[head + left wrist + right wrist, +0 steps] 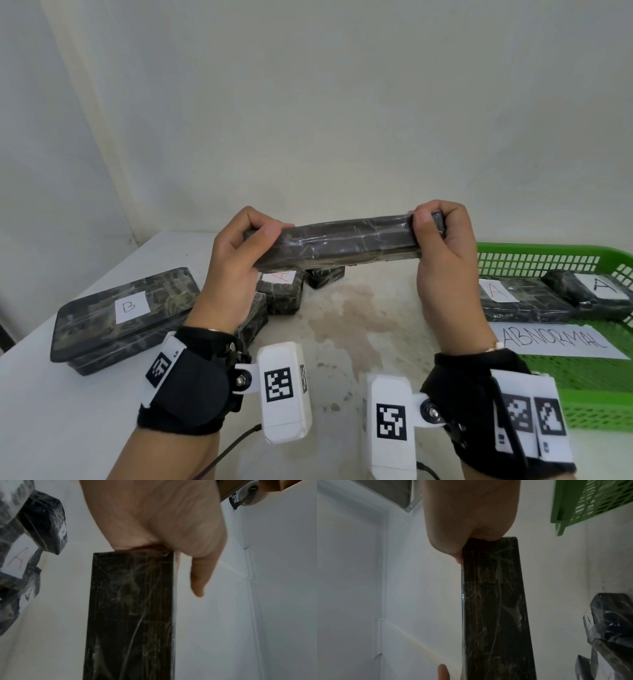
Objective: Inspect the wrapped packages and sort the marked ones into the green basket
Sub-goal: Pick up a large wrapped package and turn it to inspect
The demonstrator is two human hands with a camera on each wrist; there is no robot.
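I hold a long dark plastic-wrapped package [342, 241] level above the table, edge toward me, no label showing. My left hand [239, 253] grips its left end and my right hand [442, 246] grips its right end. The left wrist view shows the package [130, 615] running away from the left hand [154, 520]; the right wrist view shows the package [494, 608] below the right hand [467, 513]. The green basket [561, 260] stands at the right with two wrapped packages labelled A [498, 291] [604, 286] and a sheet reading ABNORMAL [555, 341].
On the white table [85, 411] at the left lies a large package labelled B [130, 306]. Behind my left hand sit a package with a red A label [282, 287] and a smaller one [325, 277]. A stained patch marks the table's middle.
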